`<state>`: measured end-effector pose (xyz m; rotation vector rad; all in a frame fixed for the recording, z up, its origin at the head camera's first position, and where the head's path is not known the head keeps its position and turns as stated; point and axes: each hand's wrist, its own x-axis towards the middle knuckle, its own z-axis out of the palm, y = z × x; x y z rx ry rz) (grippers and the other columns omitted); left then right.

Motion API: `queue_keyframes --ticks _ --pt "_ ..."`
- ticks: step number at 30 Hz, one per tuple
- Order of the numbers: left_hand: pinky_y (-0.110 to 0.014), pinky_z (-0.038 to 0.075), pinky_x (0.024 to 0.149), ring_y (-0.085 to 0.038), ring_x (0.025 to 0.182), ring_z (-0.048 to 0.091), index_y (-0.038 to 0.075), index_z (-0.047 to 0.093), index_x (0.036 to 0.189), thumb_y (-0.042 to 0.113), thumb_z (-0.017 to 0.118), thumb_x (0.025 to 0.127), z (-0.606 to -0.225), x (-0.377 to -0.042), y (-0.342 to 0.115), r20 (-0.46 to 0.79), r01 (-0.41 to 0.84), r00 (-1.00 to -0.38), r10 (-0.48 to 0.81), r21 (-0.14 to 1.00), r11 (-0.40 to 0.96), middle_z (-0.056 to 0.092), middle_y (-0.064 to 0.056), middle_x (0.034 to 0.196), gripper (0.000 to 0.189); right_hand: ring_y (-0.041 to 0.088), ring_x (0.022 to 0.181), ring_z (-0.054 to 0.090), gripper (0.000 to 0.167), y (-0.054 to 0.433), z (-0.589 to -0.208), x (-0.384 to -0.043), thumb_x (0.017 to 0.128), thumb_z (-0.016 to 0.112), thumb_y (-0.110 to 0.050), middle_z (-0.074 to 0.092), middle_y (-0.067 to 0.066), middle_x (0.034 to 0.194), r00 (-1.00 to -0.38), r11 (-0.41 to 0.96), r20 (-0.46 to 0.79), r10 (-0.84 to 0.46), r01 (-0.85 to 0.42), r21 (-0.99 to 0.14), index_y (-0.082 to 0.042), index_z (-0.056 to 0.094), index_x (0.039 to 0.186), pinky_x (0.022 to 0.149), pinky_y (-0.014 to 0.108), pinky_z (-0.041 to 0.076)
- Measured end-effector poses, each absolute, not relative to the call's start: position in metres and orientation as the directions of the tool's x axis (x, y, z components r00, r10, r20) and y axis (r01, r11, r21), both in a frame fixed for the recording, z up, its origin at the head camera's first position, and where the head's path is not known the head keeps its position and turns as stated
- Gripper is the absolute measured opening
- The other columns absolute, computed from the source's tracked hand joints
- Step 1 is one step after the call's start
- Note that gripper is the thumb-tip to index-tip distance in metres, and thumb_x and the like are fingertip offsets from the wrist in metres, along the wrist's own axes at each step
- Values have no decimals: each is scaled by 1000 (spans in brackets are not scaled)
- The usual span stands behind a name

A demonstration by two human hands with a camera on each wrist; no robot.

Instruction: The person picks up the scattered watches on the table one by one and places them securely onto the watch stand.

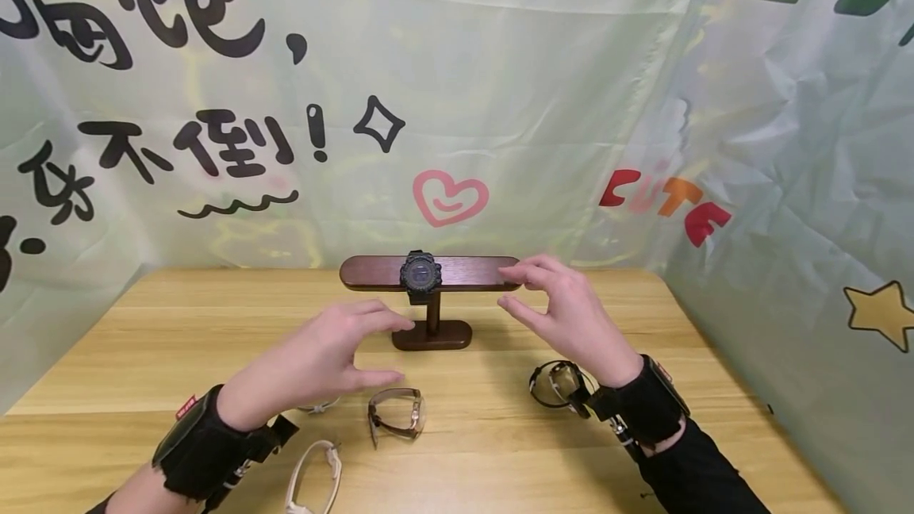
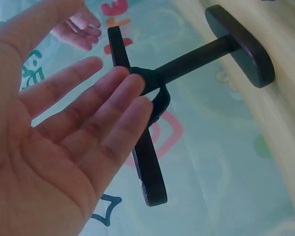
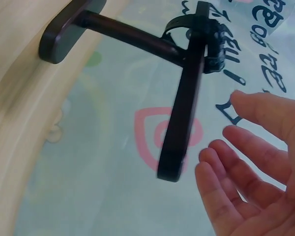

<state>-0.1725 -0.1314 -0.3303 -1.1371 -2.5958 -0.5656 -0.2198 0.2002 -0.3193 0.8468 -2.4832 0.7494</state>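
A black digital watch (image 1: 420, 274) is strapped round the bar of a dark wooden T-shaped stand (image 1: 474, 273), left of the bar's middle, its dial facing me. My left hand (image 1: 314, 355) hovers in front of the stand, left of its base, fingers extended and thumb apart, holding nothing. In the left wrist view, that hand (image 2: 73, 132) has its fingertips overlapping the watch; I cannot tell whether they touch. My right hand (image 1: 571, 316) is by the bar's right end, its fingers relaxed. The right wrist view shows a gap between this hand (image 3: 255, 172) and the bar.
On the wooden table (image 1: 485, 458) lie a brown-strapped watch (image 1: 416, 417), a white-strapped watch (image 1: 334, 462) and a light band (image 1: 323, 405) partly hidden by my left arm. A dark-strapped watch (image 1: 566, 377) lies beside my right wrist. A printed cloth (image 1: 543, 117) hangs behind.
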Motion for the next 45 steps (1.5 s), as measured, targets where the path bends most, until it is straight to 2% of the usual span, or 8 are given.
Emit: queue_keyframes --ticks 4,9,17,22,27,36,45 --pt "-39 64 97 -16 111 73 13 72 135 39 88 90 -335 -170 -129 299 723 -690 659 269 636 74 2 124 54 24 109 72 37 198 -314 -211 97 83 -25 72 3 124 -744 676 479 -465 -648 -350 -11 76 131 93 42 64" --pt "-40 63 100 -17 113 73 13 72 133 40 89 88 -342 -169 -124 264 734 -680 685 260 628 74 0 125 55 19 105 68 35 195 -309 -202 96 83 -23 72 -1 119 -734 675 437 -520 -666 -316 -13 76 130 86 38 62" --pt "-35 63 89 -18 105 72 14 70 135 47 87 89 -353 -166 -118 151 700 -708 690 279 658 72 -2 125 59 11 99 68 33 191 -305 -190 96 83 -26 72 -2 120 -715 664 326 -618 -697 -270 -13 77 126 83 29 60" --pt "-34 62 84 -16 98 71 15 70 135 49 89 87 -360 -166 -116 126 698 -711 692 255 670 72 -4 123 62 10 99 68 34 189 -303 -184 97 82 -30 73 -1 119 -690 649 267 -673 -724 -236 -13 78 126 85 29 61" --pt "-30 61 79 -11 93 68 14 71 133 51 91 83 -365 -166 -113 114 695 -711 694 262 669 72 -4 119 65 7 95 67 34 188 -305 -180 97 83 -30 73 -2 116 -677 637 197 -709 -735 -233 -13 78 126 83 26 61" --pt "-30 63 84 -9 100 69 14 72 131 49 93 81 -370 -165 -110 84 689 -716 693 248 681 73 -3 121 65 9 105 71 34 184 -306 -175 96 83 -30 74 -4 118 -658 615 117 -744 -743 -265 -14 77 126 89 28 62" --pt "-28 61 83 -5 94 65 13 73 125 45 93 81 -376 -167 -107 65 710 -691 719 242 661 72 0 112 58 13 114 72 34 181 -308 -173 98 81 -31 75 -2 124 -659 617 77 -748 -733 -286 -14 77 127 96 32 62"
